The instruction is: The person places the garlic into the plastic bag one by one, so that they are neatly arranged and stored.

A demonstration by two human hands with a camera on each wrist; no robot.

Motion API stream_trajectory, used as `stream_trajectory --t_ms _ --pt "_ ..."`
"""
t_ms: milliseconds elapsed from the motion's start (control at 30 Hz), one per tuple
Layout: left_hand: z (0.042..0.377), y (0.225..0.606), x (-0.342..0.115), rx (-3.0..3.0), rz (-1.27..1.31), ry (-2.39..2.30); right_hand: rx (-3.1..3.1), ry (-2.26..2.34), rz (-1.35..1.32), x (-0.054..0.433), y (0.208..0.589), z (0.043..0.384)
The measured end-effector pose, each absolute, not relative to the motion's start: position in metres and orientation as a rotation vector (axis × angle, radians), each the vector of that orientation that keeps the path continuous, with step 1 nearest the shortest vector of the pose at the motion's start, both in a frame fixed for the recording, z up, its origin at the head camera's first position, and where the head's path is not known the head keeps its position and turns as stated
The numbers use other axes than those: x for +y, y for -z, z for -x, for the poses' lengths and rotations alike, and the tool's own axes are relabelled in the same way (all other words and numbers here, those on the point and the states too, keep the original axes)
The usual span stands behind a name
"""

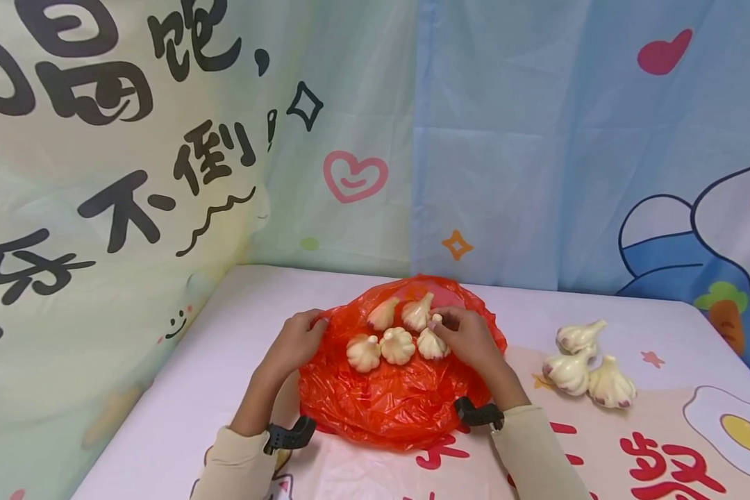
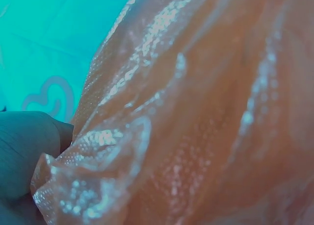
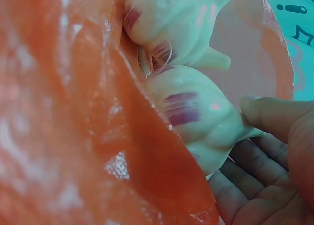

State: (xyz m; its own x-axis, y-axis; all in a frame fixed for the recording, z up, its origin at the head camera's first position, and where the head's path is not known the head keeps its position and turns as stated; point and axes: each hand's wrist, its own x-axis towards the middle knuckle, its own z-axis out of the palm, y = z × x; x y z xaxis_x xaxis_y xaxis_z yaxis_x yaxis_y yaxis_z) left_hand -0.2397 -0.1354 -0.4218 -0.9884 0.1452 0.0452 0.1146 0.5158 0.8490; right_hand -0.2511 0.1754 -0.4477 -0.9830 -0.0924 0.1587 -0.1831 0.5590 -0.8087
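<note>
A crinkled red plastic bag (image 1: 375,410) lies spread on the table, several garlic bulbs (image 1: 396,346) grouped in its mouth. My left hand (image 1: 296,340) pinches the bag's left edge; in the left wrist view the thumb (image 2: 29,141) presses against the gathered film (image 2: 162,137). At the right side of the group, my right hand (image 1: 471,338) holds one garlic bulb (image 1: 433,345) by its stem. The right wrist view shows this purple-streaked bulb (image 3: 196,117) between thumb and fingers, touching another bulb (image 3: 171,24), with bag film covering part of its lower side.
Three more garlic bulbs (image 1: 611,384) sit close together on the table to the right of the bag. The patterned tablecloth (image 1: 256,292) reaches printed curtains (image 1: 494,173) at the back and left. Each wrist wears a black strap (image 1: 290,435).
</note>
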Motion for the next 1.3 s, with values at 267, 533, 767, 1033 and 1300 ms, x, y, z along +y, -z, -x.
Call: stream_trajectory --t_ms 267,533,767,1033,1300 --pt "0.241 0.423 -0.136 2.710 -0.224 -1.504 -2.673 -1.465 -0.237 0.176 0.445 0.250" --pt "0.241 0.425 -0.135 2.700 -0.212 -1.511 -2.647 -1.482 -0.240 0.179 0.442 0.248" --pt "0.239 0.423 -0.133 2.697 -0.215 -1.510 -2.619 -1.457 -0.269 0.183 0.436 0.246" --pt "0.238 0.424 -0.133 2.696 -0.207 -1.499 -2.564 -1.446 -0.272 0.187 0.423 0.240" --pt "0.243 0.427 -0.131 2.732 -0.231 -1.467 -2.490 -1.443 -0.307 0.189 0.406 0.232"
